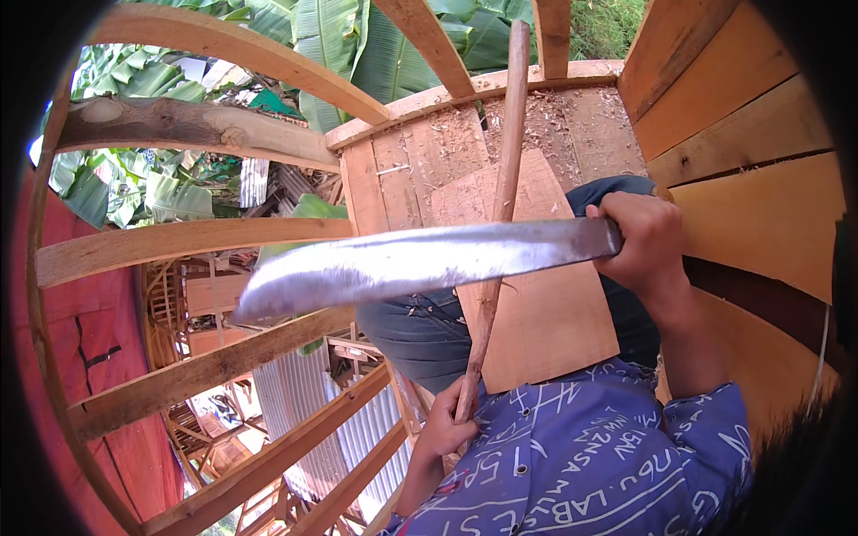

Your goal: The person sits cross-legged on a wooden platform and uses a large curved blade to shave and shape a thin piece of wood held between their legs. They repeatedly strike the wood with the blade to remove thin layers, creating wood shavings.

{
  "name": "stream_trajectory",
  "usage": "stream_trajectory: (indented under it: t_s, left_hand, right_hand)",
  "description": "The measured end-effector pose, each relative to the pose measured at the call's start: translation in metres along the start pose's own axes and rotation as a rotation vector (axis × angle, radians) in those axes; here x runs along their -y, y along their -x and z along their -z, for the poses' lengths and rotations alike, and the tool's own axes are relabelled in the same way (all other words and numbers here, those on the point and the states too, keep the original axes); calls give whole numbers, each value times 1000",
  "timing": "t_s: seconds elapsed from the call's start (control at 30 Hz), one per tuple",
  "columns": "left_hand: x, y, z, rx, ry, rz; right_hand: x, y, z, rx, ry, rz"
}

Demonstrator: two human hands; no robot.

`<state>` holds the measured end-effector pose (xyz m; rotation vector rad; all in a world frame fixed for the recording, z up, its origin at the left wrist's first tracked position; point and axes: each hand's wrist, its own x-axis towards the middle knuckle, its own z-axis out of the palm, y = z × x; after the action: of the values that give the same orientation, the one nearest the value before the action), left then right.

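My right hand (pixel 639 234) is wrapped round the grip of a machete (pixel 420 259), whose broad shiny blade stretches to the left across the view. Below the blade passes a long wooden stick (pixel 510 143). My left hand (pixel 444 427) is closed round its near end, close to my body, while the far end leans over the front ledge. Across my lap lies a flat wooden board (pixel 545 330), under the stick. From this view I cannot tell whether the blade touches the stick.
Wood shavings litter the plank floor (pixel 429 156) ahead. A plank wall (pixel 751 134) rises close on my right. Wooden slats (pixel 197 241) with gaps stand on the left, above corrugated metal sheets (pixel 308 420) lower down. Banana leaves (pixel 326 54) grow beyond, and a red sheet (pixel 89 357) hangs at far left.
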<state>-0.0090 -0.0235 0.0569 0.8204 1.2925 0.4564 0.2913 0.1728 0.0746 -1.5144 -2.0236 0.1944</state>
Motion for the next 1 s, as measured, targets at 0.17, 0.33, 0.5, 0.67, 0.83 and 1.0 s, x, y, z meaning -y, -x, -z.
stream_trajectory:
  t_s: [0.17, 0.33, 0.5, 0.67, 0.83, 1.0]
  left_hand:
    - [14, 20, 7, -220, -201, 14]
    - [2, 18, -3, -244, -276, -19]
    - [-14, 4, -10, -253, -303, 1]
    - [-18, 14, -10, -371, -325, 44]
    - [-25, 10, -15, -389, -422, 15]
    - [-35, 1, -7, -410, -553, -40]
  right_hand:
    - [-18, -19, 2, -74, 149, -23]
    - [-34, -10, 3, -32, 118, -181]
    - [4, 2, 5, 57, -9, 26]
    - [-23, -13, 3, 6, 139, -114]
    - [-27, -5, 2, -16, 85, -158]
    - [-2, 0, 3, 13, 67, 27]
